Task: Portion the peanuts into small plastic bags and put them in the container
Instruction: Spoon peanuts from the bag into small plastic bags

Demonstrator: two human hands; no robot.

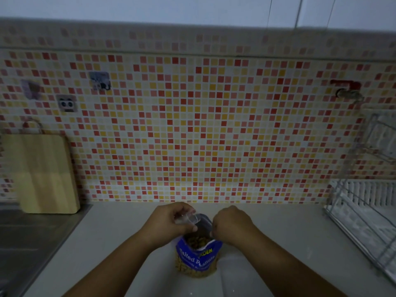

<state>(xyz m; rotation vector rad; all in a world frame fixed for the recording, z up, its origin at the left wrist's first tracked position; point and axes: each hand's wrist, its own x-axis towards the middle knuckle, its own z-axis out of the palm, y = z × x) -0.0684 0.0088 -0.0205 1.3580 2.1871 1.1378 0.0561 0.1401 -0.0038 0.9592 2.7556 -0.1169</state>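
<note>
Peanut bag (198, 258) stands open, near centre.
I see left hand (171, 219) gripping clear plastic item (191, 217) above its mouth; right hand (231, 224) pinches right edge.

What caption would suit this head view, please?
Left hand holds a clear plastic bag over the open peanut packet; right hand pinches its rim.

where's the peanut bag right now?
Head view, bottom centre: the peanut bag stands open on the counter, between the left hand, which holds a clear plastic piece over its mouth, and the right hand gripping its rim.
</note>
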